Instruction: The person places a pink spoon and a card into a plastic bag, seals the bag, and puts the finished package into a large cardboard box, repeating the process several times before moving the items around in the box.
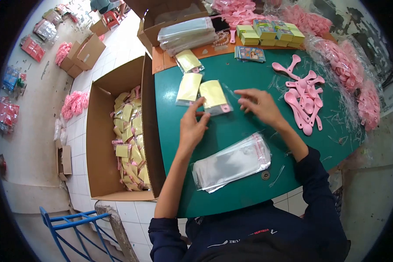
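Observation:
A clear plastic packet with a pale yellow card (212, 93) and a bit of pink spoon handle showing lies flat on the green tabletop (231, 126). At its lower left corner is my left hand (193, 126), fingers apart, fingertips at the packet's edge. My right hand (261, 107) hovers just right of the packet, fingers loosely bent and apart, with nothing visible in it. Two similar packets, one yellow-faced packet (189, 87) and another packet (188, 61), lie to the left and farther back. Nearer my body rests a stack of clear plastic bags (233, 162).
Pink measuring spoons (308, 98) are heaped at right, beside bagged spoons (343, 65). Cards (250, 53) and stacked card bundles (266, 32) stand at the back near bundled bags (185, 35). Left of the table, a deep carton (104, 174) holds many packets. A blue metal frame (76, 220) stands lower left.

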{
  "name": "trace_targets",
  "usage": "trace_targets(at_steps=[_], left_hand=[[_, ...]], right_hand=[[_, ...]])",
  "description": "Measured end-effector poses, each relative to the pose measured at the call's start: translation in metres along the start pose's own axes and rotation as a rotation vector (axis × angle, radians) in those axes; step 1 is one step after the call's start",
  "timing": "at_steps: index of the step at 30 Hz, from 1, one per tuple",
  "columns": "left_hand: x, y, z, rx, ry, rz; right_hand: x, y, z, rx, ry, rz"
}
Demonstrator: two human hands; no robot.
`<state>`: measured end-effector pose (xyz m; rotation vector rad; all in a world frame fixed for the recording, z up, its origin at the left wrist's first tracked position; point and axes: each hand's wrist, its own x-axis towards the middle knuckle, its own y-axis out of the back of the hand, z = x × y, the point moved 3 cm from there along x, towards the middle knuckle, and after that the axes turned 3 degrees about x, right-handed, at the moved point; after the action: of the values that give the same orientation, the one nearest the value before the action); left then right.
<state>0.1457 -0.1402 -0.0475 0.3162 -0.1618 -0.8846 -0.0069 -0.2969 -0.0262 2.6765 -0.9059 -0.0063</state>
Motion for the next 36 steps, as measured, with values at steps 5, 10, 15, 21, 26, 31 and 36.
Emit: trace_targets(at_steps=[5,10,15,21,26,31,36], left_hand=[[0.068,0.024,-0.012,0.223,-0.032,0.067],[0.059,0.022,0.010,0.916,-0.505,0.480],[-0.016,-0.021,0.044,0.445,-0.471,-0.216],[-0.060,-0.046,0.050,0.457,-0.409,-0.416],[-0.049,-0.044,0.039,0.231,-0.320,-0.464],[-0.046,-0.033,0.040,0.123,-0.239,-0.416],[-0.044,-0.024,0.038,-0.247,-0.007,-0.526]], right_hand=[[0.051,0.140,0.041,-0.914,0.080,0.469],[0.055,0.185,0.066,-1.076,-0.115,0.293],[0.056,0.188,0.061,-1.050,-0.068,0.186],[0.013,0.142,-0.027,-0.744,0.297,0.373],[-0.058,0.093,-0.081,-0.631,0.266,0.164],[-0.102,0.054,-0.070,-0.096,0.000,0.283],[-0.100,0.047,-0.064,-0.195,0.107,0.478]])
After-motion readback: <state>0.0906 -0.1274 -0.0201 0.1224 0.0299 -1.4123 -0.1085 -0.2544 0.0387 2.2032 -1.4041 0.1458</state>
